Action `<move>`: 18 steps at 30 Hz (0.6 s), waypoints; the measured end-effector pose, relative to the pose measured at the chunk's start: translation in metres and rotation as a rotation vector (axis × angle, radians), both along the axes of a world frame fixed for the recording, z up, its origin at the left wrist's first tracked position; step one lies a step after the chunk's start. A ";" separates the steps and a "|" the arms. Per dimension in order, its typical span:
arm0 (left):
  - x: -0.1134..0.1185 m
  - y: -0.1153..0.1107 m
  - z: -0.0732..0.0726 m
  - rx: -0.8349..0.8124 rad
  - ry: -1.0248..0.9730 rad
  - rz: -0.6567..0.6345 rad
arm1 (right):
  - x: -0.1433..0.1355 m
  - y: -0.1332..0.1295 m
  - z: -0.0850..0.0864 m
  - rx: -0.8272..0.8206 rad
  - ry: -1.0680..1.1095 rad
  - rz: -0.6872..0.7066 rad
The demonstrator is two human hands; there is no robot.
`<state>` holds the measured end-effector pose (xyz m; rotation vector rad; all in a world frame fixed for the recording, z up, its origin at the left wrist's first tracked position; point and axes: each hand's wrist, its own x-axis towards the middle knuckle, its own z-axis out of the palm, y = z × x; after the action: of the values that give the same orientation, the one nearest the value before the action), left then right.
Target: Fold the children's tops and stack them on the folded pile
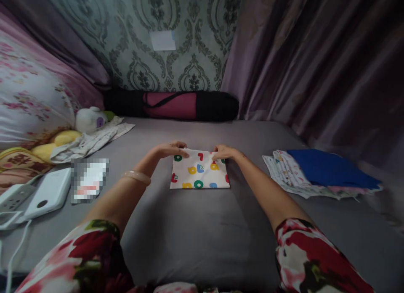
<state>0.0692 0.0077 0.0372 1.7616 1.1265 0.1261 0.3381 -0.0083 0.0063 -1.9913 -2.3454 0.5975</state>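
A white folded cloth (199,175) printed with red, yellow, green and blue letter shapes lies in front of me on the grey sheet. Its near edge is straight and its shape is roughly rectangular. My left hand (173,149) grips the far left corner, thumb on top and the other fingers behind the edge. At the far right corner, my right hand (224,152) pinches the cloth the same way. The fingers under the far edge are partly hidden. A pale bangle (136,177) circles my left wrist.
To the right sits a stack of folded fabrics with a blue cloth (331,169) on top. A white power bank (50,192), a power strip (15,196) and a blurred-out flat object (90,180) lie left. A black and maroon long bag (172,104) rests against the wall.
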 end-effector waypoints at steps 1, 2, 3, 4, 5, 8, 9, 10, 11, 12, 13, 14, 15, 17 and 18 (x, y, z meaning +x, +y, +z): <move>0.000 -0.006 0.007 0.011 -0.042 -0.023 | 0.003 -0.001 0.004 -0.025 0.052 0.017; 0.001 -0.011 0.015 0.023 -0.074 -0.043 | 0.005 -0.002 0.008 -0.066 0.115 0.039; 0.002 -0.016 0.022 0.035 -0.097 -0.056 | 0.008 -0.004 0.014 -0.120 0.183 0.064; 0.003 -0.021 0.029 0.048 -0.117 -0.062 | 0.011 -0.005 0.020 -0.177 0.251 0.094; 0.003 -0.025 0.035 0.057 -0.137 -0.065 | 0.014 -0.007 0.027 -0.238 0.310 0.125; 0.000 -0.031 0.048 0.078 -0.208 -0.062 | 0.023 -0.015 0.051 -0.415 0.443 0.199; -0.002 -0.031 0.051 0.088 -0.230 -0.055 | 0.025 -0.018 0.059 -0.457 0.470 0.204; -0.004 -0.031 0.055 0.099 -0.251 -0.048 | 0.027 -0.020 0.068 -0.477 0.491 0.197; -0.007 -0.031 0.058 0.114 -0.271 -0.038 | 0.029 -0.023 0.076 -0.470 0.506 0.184; -0.010 -0.030 0.062 0.135 -0.290 -0.029 | 0.029 -0.024 0.084 -0.435 0.514 0.173; -0.012 -0.030 0.067 0.162 -0.307 -0.024 | 0.030 -0.026 0.091 -0.366 0.513 0.163; -0.014 -0.030 0.071 0.194 -0.319 -0.021 | 0.029 -0.028 0.097 -0.269 0.504 0.158; -0.016 -0.031 0.074 0.236 -0.326 -0.015 | 0.028 -0.030 0.101 -0.153 0.484 0.159; -0.021 -0.034 0.076 0.351 -0.307 0.018 | 0.024 -0.037 0.100 0.101 0.412 0.164; -0.023 -0.038 0.073 0.422 -0.274 0.039 | 0.021 -0.042 0.095 0.218 0.367 0.169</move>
<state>0.0465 -0.0301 0.1106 2.0135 0.9798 0.6494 0.3593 -0.0503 0.1013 -1.4629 -2.2505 0.6193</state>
